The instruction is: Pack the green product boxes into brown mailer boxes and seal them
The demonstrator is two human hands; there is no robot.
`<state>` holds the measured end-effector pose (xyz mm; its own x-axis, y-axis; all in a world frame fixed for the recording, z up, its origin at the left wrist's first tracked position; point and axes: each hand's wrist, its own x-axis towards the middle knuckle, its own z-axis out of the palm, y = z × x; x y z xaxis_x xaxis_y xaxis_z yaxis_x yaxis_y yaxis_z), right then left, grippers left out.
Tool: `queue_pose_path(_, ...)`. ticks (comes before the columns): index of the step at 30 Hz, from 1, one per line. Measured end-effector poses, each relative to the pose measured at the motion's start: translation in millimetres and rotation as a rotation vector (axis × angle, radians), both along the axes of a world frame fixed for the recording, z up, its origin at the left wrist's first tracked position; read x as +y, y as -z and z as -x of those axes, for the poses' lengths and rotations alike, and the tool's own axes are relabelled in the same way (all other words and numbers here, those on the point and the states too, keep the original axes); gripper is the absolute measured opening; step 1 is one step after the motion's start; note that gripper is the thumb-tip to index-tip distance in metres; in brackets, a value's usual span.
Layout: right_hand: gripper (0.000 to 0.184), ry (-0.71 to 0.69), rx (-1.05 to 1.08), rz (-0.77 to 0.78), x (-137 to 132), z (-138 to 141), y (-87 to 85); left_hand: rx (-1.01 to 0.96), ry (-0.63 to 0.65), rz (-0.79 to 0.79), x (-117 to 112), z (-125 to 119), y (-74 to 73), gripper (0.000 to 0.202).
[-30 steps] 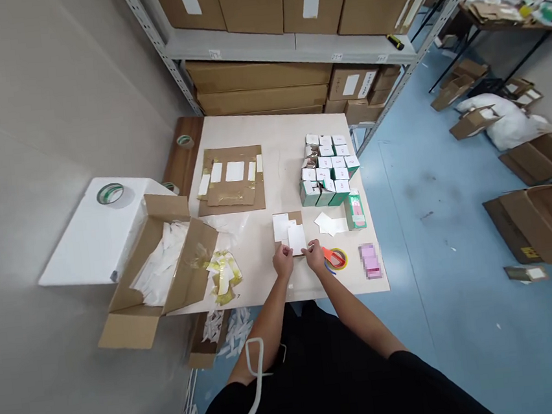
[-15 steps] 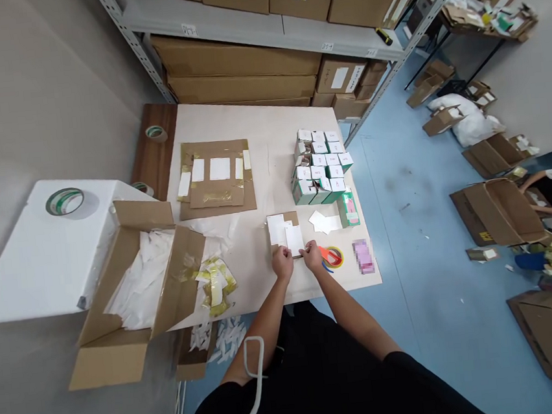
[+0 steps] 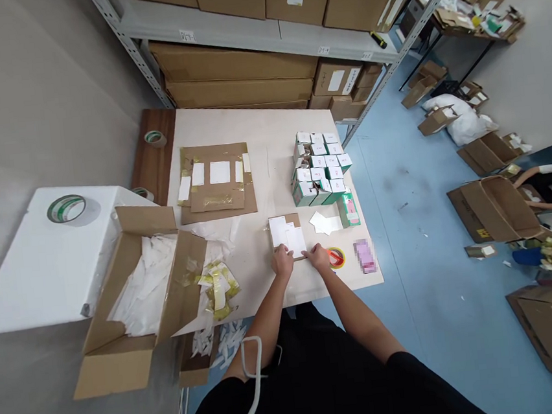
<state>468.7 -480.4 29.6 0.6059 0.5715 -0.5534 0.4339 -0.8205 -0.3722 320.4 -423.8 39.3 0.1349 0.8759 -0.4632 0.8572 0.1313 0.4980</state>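
Note:
A small flat piece of cardboard [image 3: 291,220] lies near the front of the table, with overlapping white labels [image 3: 297,239] on it. At the lower edge of the front label, my left hand [image 3: 282,261] is closed, fingertips pinched together. My right hand [image 3: 318,257] pinches at the label's lower right corner. Just right of that hand are scissors with red-orange handles [image 3: 334,258], partly covered by it, and a yellow tape ring [image 3: 342,257]. More white paper pieces [image 3: 325,222] lie beyond my right hand, beside a green and pink box [image 3: 349,211].
Rows of small white-and-green boxes [image 3: 318,169] stand at the table's right. Flattened cardboard [image 3: 218,199] lies at the back left. An open carton [image 3: 169,289] with white material sits left, by crumpled yellow tape [image 3: 219,289]. A co-worker's arm [image 3: 536,174] shows far right.
My right hand has shifted slightly right, over part of the scissors. The front label sits a little further right on the cardboard. The camera view has tilted slightly.

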Motion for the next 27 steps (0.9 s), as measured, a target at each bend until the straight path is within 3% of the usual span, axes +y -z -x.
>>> queue_pose_path(5,0.035,-0.011,0.029,-0.038,-2,-2,8.3,-0.024,0.43,-0.19,14,5,1.4,0.046)
queue_pose_path(8,0.033,-0.041,0.099,-0.159,-3,2,16.4,-0.057,0.54,-0.162,17,4,7.2,0.06)
queue_pose_path(13,0.035,-0.025,0.167,-0.402,-8,18,26.9,-0.162,0.446,-0.076,19,5,13.4,0.063)
queue_pose_path(17,0.044,-0.082,0.184,-0.532,-12,31,25.4,-0.194,0.308,-0.138,15,14,11.8,0.064)
queue_pose_path(22,0.049,-0.252,0.242,-0.593,-12,53,14.2,-0.223,0.126,-0.13,13,39,5.1,0.071)
queue_pose_path(27,0.055,-0.449,0.267,-0.56,-1,84,10.4,-0.271,0.0,-0.081,26,72,-1.4,0.071)
